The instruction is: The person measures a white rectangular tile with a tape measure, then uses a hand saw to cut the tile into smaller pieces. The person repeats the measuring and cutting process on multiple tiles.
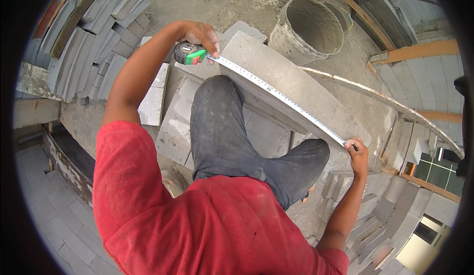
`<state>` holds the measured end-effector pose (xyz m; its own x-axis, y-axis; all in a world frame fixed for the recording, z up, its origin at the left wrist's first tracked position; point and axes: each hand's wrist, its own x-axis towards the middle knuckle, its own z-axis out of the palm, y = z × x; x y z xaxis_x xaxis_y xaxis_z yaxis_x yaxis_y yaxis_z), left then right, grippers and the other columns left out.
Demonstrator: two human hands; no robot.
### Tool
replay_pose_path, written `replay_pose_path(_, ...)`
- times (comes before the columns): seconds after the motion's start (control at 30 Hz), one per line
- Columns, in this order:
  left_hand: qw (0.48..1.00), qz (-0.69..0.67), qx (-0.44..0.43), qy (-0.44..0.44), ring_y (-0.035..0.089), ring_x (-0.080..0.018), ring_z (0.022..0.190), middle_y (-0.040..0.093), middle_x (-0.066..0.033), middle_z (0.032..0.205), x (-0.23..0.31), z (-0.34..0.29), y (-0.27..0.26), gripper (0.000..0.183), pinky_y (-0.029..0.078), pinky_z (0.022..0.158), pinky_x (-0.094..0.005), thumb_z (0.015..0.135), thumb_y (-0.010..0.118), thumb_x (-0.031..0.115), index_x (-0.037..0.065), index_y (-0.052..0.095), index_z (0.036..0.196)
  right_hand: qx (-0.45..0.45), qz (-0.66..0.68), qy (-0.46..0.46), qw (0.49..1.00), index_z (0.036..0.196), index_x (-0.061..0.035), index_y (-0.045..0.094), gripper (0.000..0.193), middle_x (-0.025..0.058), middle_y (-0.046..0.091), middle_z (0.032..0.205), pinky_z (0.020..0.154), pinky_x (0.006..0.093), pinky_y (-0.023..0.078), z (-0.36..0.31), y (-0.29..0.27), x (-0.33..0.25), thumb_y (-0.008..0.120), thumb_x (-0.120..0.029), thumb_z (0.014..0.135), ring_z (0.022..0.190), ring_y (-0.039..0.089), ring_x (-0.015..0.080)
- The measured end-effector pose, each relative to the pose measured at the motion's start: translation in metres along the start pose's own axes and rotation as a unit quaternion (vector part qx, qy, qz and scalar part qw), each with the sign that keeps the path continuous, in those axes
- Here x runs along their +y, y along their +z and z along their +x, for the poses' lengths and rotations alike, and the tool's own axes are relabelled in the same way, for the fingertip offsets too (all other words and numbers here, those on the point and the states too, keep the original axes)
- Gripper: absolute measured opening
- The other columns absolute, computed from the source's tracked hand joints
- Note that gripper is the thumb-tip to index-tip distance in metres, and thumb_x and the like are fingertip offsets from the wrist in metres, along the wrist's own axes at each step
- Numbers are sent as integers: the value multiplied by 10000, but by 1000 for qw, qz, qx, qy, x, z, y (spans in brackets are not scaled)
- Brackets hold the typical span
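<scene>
A white tape measure blade (276, 95) runs straight along the near edge of a long grey concrete block (296, 77), sloping down from upper left to right. At its left end hangs the black and green tape measure case (189, 54). My left hand (201, 36) is bent over the block's left end, its fingers closed on the blade beside the case. The blade's far right end is pinched between the thumb and fingers of my right hand (357, 151), at the block's right end. My knees, in dark dusty trousers, are just on the near side of the block.
A cement-crusted bucket (308, 31) stands beyond the block. Stacked grey blocks (94, 43) fill the upper left, and more blocks (365, 206) lie at lower right. A thin, light-coloured curved strip (380, 97) stretches from behind the block to the right.
</scene>
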<state>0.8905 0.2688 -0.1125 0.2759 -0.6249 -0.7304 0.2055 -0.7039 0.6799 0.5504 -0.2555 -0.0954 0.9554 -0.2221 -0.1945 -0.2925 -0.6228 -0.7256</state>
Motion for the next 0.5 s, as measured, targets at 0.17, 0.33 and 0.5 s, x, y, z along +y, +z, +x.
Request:
replay_pose_path(0.17, 1000, 1, -12, 23, 646, -135, 757, 726, -74, 884, 1, 2, -2, 298, 512, 635, -279, 743, 800, 217, 14, 710, 943, 10, -28, 85, 996, 842, 17, 648, 114, 44, 567, 823, 707, 265, 405, 3, -3, -1, 660, -97, 845, 772, 514, 143)
replay_pose_path(0.33, 1000, -8, -8, 19, 644, -136, 730, 727, -78, 874, -4, 5, -4, 299, 512, 624, -278, 723, 797, 209, 11, 718, 932, -4, -43, 38, 998, 834, 20, 638, 119, 50, 557, 813, 715, 268, 402, 3, -4, -5, 655, -97, 838, 772, 513, 147)
replay_pose_path(0.5, 1000, -11, -2, 27, 653, -143, 709, 726, -84, 862, -7, 9, -3, 276, 519, 616, -271, 727, 785, 198, 7, 721, 917, -2, -36, 37, 999, 828, 22, 633, 111, 46, 556, 815, 725, 270, 401, 3, -2, -4, 650, -88, 836, 776, 514, 148)
